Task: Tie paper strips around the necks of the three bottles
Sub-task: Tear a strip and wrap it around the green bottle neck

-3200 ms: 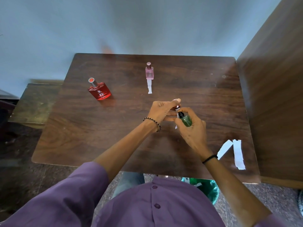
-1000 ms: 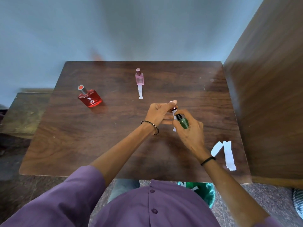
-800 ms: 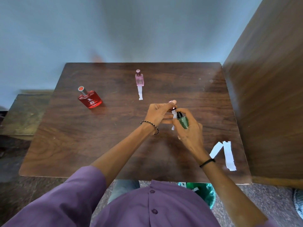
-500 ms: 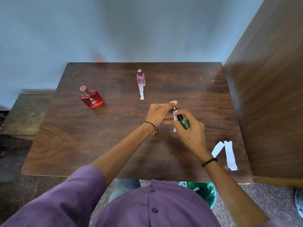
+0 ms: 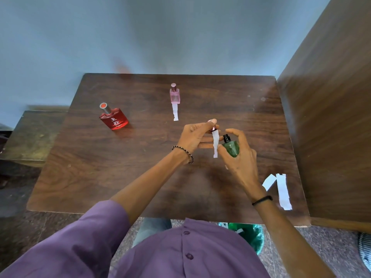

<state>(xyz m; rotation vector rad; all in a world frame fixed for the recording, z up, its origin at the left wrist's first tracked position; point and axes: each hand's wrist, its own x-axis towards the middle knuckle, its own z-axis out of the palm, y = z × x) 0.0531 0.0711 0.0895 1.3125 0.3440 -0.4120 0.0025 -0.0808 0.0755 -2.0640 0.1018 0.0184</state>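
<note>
We grip the green bottle (image 5: 231, 149) in the right hand (image 5: 240, 159), long axis near upright, neck tipped slightly toward the left hand (image 5: 195, 137). Left hand pinches the top of a paper strip (image 5: 215, 142) hanging straight down between the hands, just beside the neck; contact we can't tell. Our read: strip goes rightward round the neck, left hand nearest, so it leads.

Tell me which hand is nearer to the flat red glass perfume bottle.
Left. The left hand is apart from the flat red glass perfume bottle, on its right; the right hand is even farther right, gripping the small green glass bottle.
</note>
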